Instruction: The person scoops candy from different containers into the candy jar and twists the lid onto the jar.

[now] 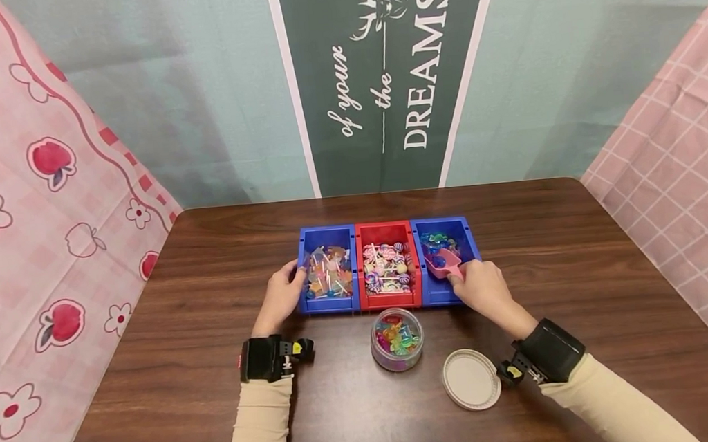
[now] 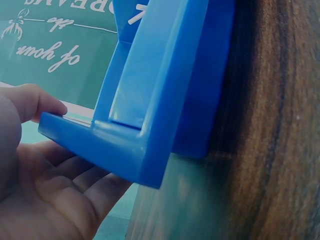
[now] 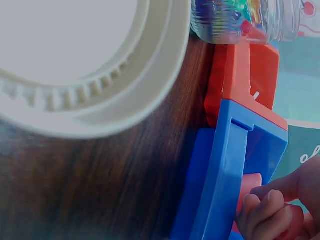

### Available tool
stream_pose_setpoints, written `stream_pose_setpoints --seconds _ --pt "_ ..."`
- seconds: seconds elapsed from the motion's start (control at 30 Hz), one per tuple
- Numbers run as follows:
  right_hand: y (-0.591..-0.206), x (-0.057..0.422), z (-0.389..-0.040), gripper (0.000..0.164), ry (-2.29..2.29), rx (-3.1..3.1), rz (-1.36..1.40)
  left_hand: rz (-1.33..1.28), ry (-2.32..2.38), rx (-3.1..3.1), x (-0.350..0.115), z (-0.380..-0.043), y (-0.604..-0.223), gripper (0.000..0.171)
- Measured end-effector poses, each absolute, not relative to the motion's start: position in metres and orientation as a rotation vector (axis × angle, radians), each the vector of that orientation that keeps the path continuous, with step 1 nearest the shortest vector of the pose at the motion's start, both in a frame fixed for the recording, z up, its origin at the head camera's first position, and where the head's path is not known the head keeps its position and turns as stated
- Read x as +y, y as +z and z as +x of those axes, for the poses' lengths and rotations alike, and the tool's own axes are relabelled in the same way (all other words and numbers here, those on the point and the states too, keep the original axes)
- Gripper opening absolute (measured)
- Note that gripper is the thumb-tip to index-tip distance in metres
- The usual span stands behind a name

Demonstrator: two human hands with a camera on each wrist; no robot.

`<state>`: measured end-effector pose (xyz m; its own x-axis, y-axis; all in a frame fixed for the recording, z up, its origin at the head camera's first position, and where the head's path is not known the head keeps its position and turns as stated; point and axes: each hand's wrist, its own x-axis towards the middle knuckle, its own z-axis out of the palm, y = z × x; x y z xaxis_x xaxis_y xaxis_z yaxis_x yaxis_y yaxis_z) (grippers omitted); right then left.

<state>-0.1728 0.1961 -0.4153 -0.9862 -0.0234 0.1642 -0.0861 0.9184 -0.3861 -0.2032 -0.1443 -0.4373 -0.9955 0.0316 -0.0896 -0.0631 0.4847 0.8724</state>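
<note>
One pink scoop [image 1: 445,262] is pinched by its handle in the right hand [image 1: 482,286], its bowl lowered among the blue-green sweets [image 1: 435,239] of the right blue bin [image 1: 440,297]. The side wall of the left blue bin [image 1: 329,305] is gripped between thumb and fingers of the left hand [image 1: 283,292], a red bin [image 1: 391,300] of miniature lollipops being set between the two. Nearer the wearer, an uncovered clear jar [image 1: 396,363] of coloured sweets and a pale round lid [image 1: 471,379] are placed apart on the brown table [image 1: 218,398].

Rear: teal curtain [image 1: 206,87] with dark green panel [image 1: 381,167], white lettering [image 1: 427,55] and deer head [image 1: 396,4]. Left side: apple-and-flower-print cloth [image 1: 13,171]. Right side: pink grid-patterned cloth [image 1: 693,173]. Base: wood-grain tabletop [image 1: 344,416].
</note>
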Motion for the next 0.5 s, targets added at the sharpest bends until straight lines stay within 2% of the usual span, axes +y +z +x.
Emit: stream_pose_setpoints --seconds 0.2,0.5 --pt "-0.415 0.2 -0.162 0.023 0.667 -2.864 0.078 0.004 1.551 2.656 -0.143 -0.202 -0.436 0.045" --pt "-0.416 0.205 -0.161 0.023 0.688 -2.794 0.104 0.031 1.561 2.69 -0.143 -0.202 -0.435 0.044"
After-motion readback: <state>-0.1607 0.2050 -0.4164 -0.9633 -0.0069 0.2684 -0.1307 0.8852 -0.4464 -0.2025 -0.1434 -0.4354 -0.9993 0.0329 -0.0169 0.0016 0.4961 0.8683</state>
